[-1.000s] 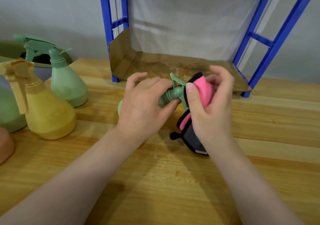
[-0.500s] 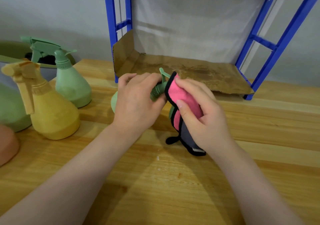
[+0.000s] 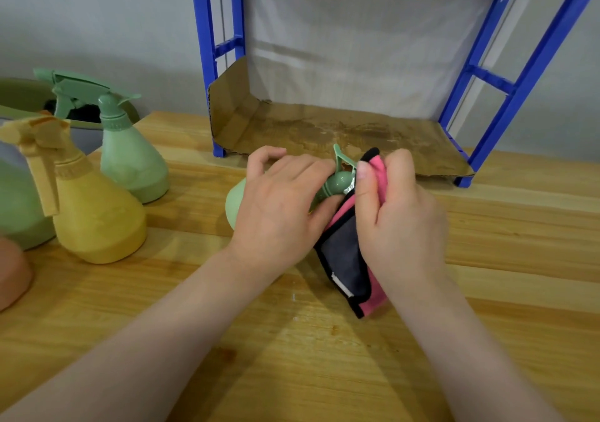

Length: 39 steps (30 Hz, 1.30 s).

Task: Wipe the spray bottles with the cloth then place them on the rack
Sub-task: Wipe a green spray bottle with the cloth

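A green spray bottle (image 3: 336,183) lies tilted over the wooden table, its nozzle end pointing right. My left hand (image 3: 282,207) grips its neck and body, hiding most of it. My right hand (image 3: 399,217) holds a pink and dark grey cloth (image 3: 349,252) pressed around the bottle's spray head; the cloth's loose end hangs down to the table. The blue rack (image 3: 532,64) stands behind, its bottom shelf lined with brown cardboard (image 3: 341,129) and bare of bottles.
At the left stand a yellow spray bottle (image 3: 97,213) and a second green spray bottle (image 3: 130,158). Another green bottle (image 3: 16,207) and an orange one (image 3: 9,275) show at the left edge. A grey-green tub (image 3: 19,96) sits behind them.
My right hand slid the cloth along the spray head, first left over the trigger, then back right and down. The bottle's trigger shows again above my fingers.
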Motion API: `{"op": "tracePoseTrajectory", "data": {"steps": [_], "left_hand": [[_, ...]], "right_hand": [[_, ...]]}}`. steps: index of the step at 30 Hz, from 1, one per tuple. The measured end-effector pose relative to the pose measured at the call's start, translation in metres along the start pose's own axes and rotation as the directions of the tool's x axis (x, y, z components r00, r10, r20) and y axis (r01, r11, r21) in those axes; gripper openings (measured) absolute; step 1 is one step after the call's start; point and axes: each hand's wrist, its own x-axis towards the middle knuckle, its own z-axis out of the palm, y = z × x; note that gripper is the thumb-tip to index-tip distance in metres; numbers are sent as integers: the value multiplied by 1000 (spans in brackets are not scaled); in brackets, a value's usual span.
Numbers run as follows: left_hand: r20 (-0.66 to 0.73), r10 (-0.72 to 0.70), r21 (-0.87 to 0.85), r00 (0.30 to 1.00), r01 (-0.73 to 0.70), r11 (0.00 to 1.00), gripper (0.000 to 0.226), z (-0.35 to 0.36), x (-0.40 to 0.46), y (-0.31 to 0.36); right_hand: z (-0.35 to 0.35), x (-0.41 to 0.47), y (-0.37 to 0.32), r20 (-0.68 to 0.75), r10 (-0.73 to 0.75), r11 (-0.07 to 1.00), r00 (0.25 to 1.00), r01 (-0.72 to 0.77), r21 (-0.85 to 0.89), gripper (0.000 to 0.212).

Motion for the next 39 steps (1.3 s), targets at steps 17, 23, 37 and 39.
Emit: {"op": "tracePoseTrajectory", "data": {"steps": [17, 23, 37, 39], "left_hand": [[118, 29, -131, 993, -13, 991, 30, -8, 8, -6], [271, 66, -333, 960, 29, 942, 37, -11, 11, -6], [147, -241, -727, 959, 270, 632, 23, -7, 5, 8], [147, -226, -721, 963, 260, 643, 21, -5, 4, 11]], "right_hand": [[-6, 5, 9, -45, -103, 991, 994, 99, -85, 44], [-14, 9, 14, -138, -128, 991, 982, 131, 13, 45], [-4, 9, 7, -37, 482, 527, 875, -256, 810, 32], [-2, 5, 3, -38, 379, 577, 925, -204, 791, 28]]}}
